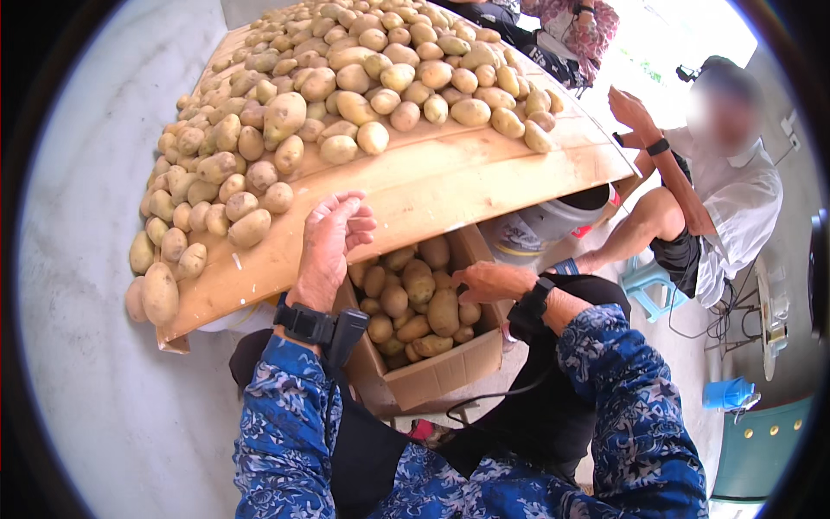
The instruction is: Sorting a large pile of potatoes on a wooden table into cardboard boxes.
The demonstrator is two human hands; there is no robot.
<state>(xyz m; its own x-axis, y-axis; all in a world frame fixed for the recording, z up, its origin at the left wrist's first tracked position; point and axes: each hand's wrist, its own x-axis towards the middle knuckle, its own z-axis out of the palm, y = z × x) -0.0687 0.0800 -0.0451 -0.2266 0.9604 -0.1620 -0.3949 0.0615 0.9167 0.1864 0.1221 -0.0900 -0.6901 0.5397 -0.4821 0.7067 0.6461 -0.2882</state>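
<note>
A large heap of potatoes [353, 78] covers much of a slanting wooden tabletop [389, 188]. My left hand [334, 233] hovers over the near edge of the tabletop, palm inward and fingers loosely curled, with no potato visible in it. Below that edge stands a cardboard box [447, 376] filled with potatoes [418, 292]. My right hand [496, 282] is over the box's right side, fingers bent down towards the potatoes; whether its fingertips touch one cannot be told, and nothing is seen held in it.
A grey plastic bucket [541, 224] stands under the table, right of the box. Another person [739, 175] sits at the right beside a light-blue stool [648, 285]; others sit at the far side. A black cable [493, 394] crosses near my lap. A pale wall [97, 162] lies left.
</note>
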